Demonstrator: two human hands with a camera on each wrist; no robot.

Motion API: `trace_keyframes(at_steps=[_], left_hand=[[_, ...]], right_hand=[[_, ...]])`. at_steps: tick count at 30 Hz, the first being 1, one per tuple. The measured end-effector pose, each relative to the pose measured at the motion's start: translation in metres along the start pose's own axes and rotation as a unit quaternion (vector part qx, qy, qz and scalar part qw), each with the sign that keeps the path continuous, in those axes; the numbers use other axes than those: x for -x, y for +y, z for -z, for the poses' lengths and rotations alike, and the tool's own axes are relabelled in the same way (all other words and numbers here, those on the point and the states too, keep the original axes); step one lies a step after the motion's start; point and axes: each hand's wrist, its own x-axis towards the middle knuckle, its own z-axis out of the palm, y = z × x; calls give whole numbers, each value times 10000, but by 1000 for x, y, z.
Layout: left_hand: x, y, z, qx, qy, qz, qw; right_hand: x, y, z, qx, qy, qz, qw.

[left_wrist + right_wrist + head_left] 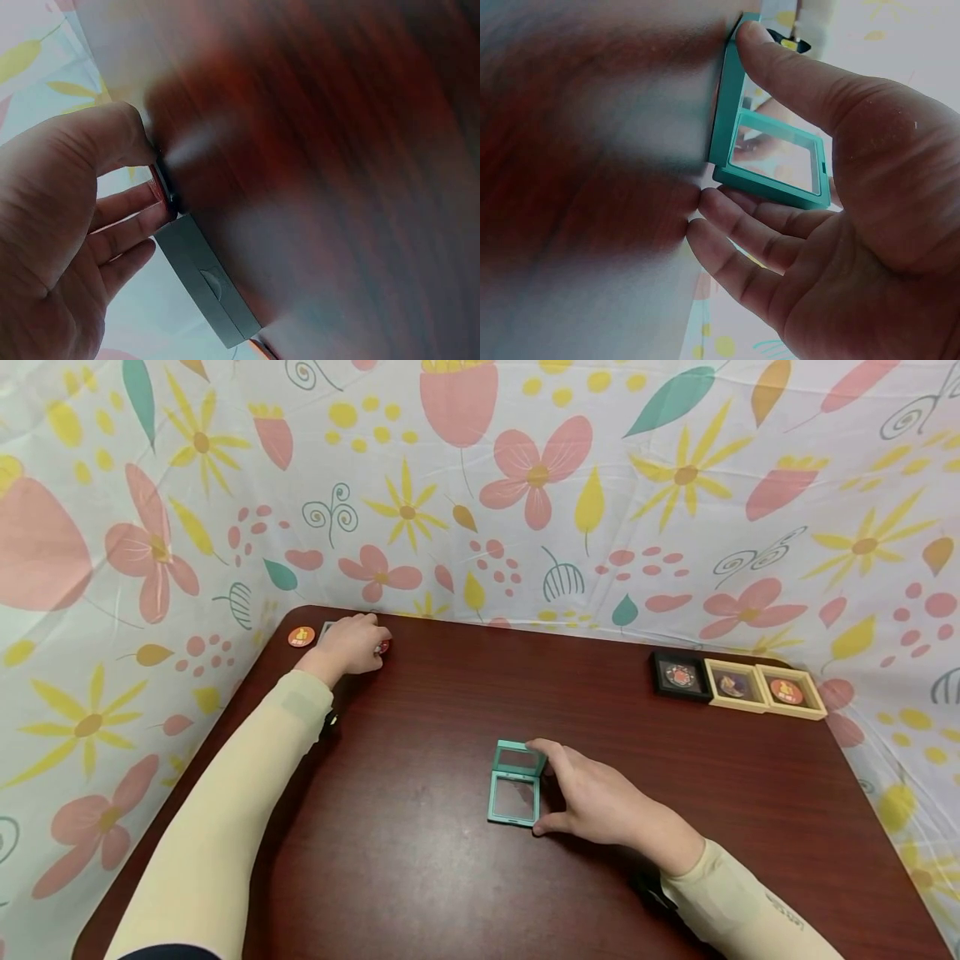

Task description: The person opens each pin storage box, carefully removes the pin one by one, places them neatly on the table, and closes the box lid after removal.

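Note:
At the far left of the table, my left hand [351, 646] pinches a small round red badge with a dark rim [159, 184], standing on edge between thumb and fingers. Right beside it is a grey square case [210, 281], mostly covered by the hand in the head view. An orange round badge [302, 637] lies left of that case. Near the middle, my right hand [600, 793] grips a teal hinged case [512, 821] by its right side, thumb at the front corner and a finger on the raised lid [769, 180]. Clear windows fill its base and lid.
On the right stand a black frame case [657, 678] and two cream frame cases [735, 702], side by side, each with a round badge inside. A flowered cloth [450, 527] hangs behind and left of the dark red table [420, 718].

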Motion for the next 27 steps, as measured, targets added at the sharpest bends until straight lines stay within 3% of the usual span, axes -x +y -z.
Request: trace_keyframes(at_steps=[18,27], left_hand=[[3,4,3,26,-154,199,9997],[1,29,11,489,514,-158,9974]], right_hand=[[-1,0,0,24,5,-11,10000],[0,0,0,10,-8,-17,10000]])
